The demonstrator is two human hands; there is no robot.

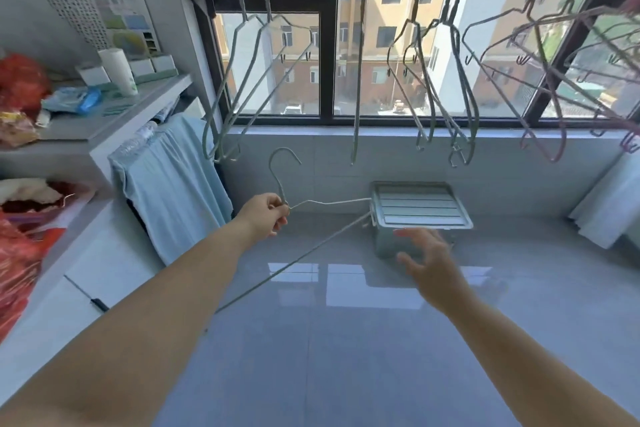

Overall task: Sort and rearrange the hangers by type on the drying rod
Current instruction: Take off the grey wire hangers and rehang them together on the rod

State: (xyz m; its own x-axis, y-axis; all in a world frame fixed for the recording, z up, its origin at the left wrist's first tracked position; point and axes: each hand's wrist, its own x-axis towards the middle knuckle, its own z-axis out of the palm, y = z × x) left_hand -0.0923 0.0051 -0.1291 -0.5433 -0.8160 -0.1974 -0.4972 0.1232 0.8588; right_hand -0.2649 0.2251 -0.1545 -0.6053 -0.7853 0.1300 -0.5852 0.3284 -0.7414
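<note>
My left hand (266,215) pinches the neck of a grey-green wire hanger (313,251) just below its hook, holding it low in front of the window wall. My right hand (427,262) hovers open to the right, fingers spread, holding nothing. Above, several hangers dangle from the top of the view, where the rod is out of sight. Grey-green hangers (242,87) hang at the left and middle (440,87). Pinkish-purple hangers (554,80) hang at the right.
A grey plastic box with a ribbed lid (420,206) sits on the tiled floor by the wall. A light blue cloth (173,184) drapes over a rack at left. Shelves (114,121) with bags and a paper roll stand at far left. White fabric (606,204) hangs at right.
</note>
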